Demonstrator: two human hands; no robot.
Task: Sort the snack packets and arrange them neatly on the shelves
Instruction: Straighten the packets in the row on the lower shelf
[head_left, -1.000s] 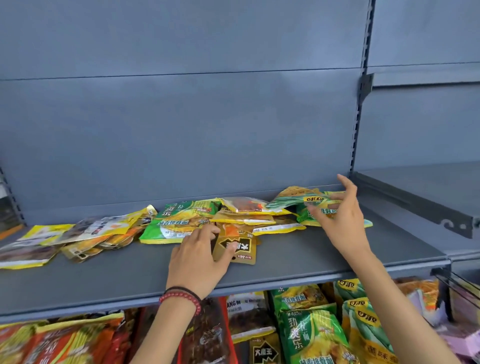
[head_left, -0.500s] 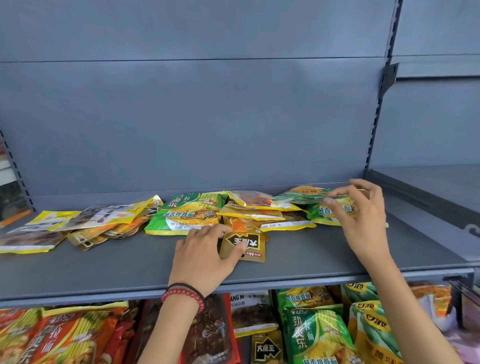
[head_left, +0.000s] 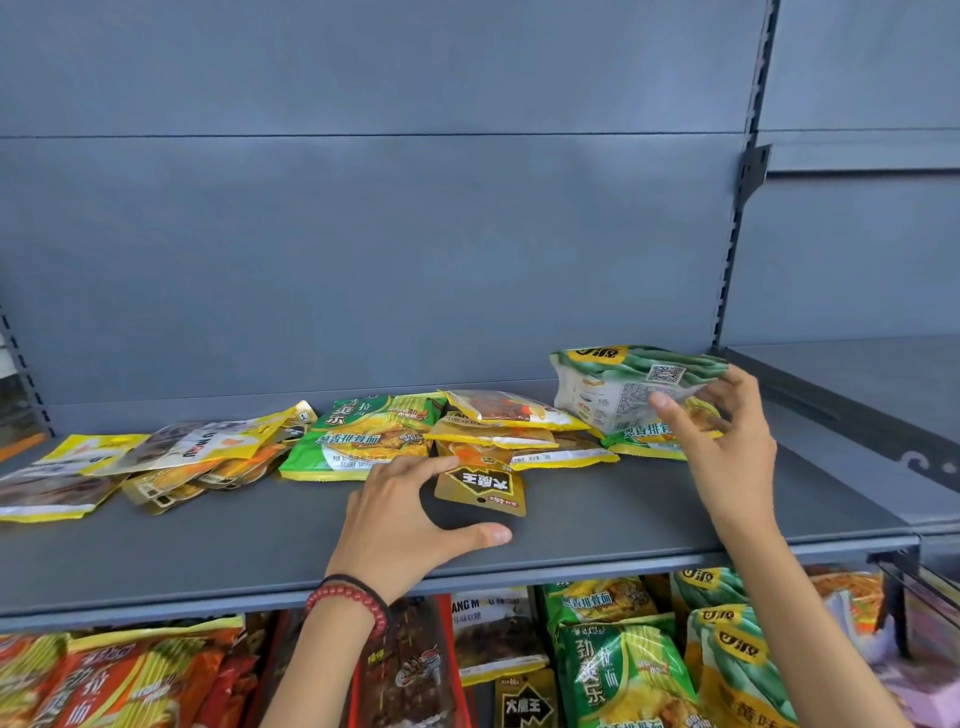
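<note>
A row of snack packets lies along the back of the grey shelf (head_left: 597, 535). My right hand (head_left: 727, 457) pinches a green-and-white packet (head_left: 618, 384) by its right edge and holds it tilted up above a green noodle packet (head_left: 644, 444). My left hand (head_left: 410, 525) hovers over the shelf with thumb and fingers spread apart, holding nothing, just left of a small gold packet (head_left: 483, 491) with black lettering. Behind it lie a big green packet (head_left: 363, 436) and several yellow-edged packets (head_left: 498, 423).
More yellow and brown packets (head_left: 156, 462) are spread at the shelf's left end. The lower shelf holds red packets (head_left: 119, 680) on the left and green packets (head_left: 623, 670) on the right. Another grey shelf (head_left: 857, 384) adjoins on the right.
My right hand has lifted the green-and-white packet off the pile and tilted it up. My left hand has drawn back off the gold packet and spread its thumb.
</note>
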